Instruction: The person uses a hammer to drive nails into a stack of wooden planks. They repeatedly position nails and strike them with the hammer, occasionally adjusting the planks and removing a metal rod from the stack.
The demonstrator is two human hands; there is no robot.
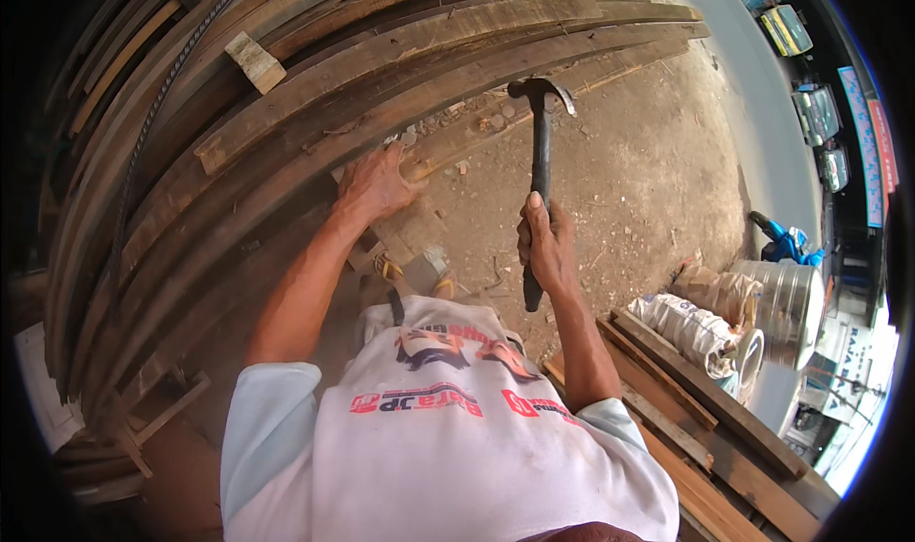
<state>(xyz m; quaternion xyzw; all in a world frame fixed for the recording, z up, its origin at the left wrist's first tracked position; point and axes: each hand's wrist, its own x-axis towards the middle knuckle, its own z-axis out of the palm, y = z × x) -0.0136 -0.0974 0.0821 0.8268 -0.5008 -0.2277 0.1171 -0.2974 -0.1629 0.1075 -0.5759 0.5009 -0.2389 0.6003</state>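
Note:
My right hand (549, 245) is wrapped round the dark handle of a claw hammer (540, 146), its thumb lying along the grip. The hammer stands roughly lengthwise in view, head at the far end and claw toward the right. To the left, my left hand (376, 184) grips the near end of a wooden plank (477, 138) beside the lumber stack. Its fingertips are partly hidden against the wood. That plank runs away to the far right along the stack's edge, and the hammer head is over it.
A large stack of long boards (381, 65) fills the left and far side, with a short wood block (255, 62) on top. White sacks (691, 323), a metal drum (782, 304) and more planks (715, 389) lie at right. Beyond are a road (762, 94) and parked vehicles (818, 113).

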